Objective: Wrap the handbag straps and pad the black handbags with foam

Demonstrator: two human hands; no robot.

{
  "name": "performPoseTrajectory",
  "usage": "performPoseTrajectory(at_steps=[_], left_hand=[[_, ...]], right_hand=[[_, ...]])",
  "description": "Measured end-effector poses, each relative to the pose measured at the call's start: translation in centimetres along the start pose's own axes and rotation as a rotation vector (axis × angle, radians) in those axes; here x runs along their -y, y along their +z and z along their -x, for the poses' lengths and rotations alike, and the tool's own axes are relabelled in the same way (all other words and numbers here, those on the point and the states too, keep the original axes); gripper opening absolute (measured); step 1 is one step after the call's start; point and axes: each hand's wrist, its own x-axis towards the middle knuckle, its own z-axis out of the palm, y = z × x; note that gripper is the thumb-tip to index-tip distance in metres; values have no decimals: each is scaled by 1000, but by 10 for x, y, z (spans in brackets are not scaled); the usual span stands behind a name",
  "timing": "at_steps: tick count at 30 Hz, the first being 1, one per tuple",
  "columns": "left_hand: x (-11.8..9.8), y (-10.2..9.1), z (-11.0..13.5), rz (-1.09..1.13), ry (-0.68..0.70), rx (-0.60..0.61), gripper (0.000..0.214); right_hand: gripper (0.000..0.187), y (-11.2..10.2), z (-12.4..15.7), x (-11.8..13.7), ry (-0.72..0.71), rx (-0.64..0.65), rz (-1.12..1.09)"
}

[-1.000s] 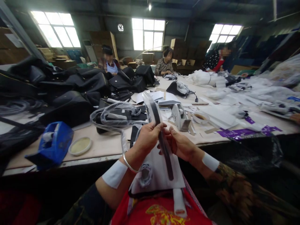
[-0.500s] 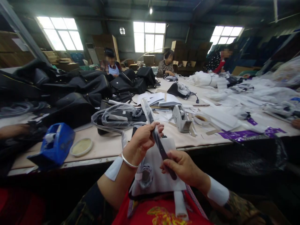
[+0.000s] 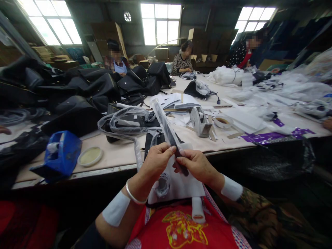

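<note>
A dark strap (image 3: 184, 169) runs up through a clear plastic sleeve (image 3: 161, 116) between my hands. My left hand (image 3: 158, 158) pinches it near its middle, thumb on top. Just below, my right hand (image 3: 198, 165) grips the strap close to its bare lower end. The sleeve's upper part leans away over the table. Under my hands lies a white sheet (image 3: 190, 190) on a bag in my lap, its dark edge showing. A plastic-wrapped coil (image 3: 163, 185) rests on the sheet. Behind my left hand is a black bag (image 3: 129, 122) with plastic-covered straps.
A blue tape dispenser (image 3: 62, 154) and a tape roll (image 3: 90, 156) stand at the front left edge. Ahead are a grey tape dispenser (image 3: 200, 122) and paper sheets (image 3: 178, 101). Black bags (image 3: 75, 114) heap up at left. Several co-workers sit beyond the table (image 3: 220, 138).
My left hand has slid down the strap toward my right hand, so they nearly meet. My right hand has risen a little, and less of the strap's dark end shows bare. The view has tilted down.
</note>
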Motion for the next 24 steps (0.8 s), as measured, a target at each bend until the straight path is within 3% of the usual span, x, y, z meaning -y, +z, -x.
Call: performPoseTrajectory(at_steps=[4,6,8,10,13,17,24], left_hand=[[5,-15,3,-211,115,-234,31],[4,-17,5,-240,152,-274,26],[5,-13,9,-203,187,-268,22],[8,-6,15,-158,231,-218,21],[15,1,25,-102,265,-105,20],[23,-4,32,-48,166,-79,25],[23,-11,35,-62,-5,-166,27]], right_hand=[[26,-4,4,3,-195,-222,240],[39,-3,8,6,-72,-262,107],[55,1,11,8,210,-123,-149],[57,8,10,8,422,12,-412],[39,18,2,5,397,-35,-539],[30,21,-8,2,205,-114,-189],[31,16,-8,-2,-126,39,633]])
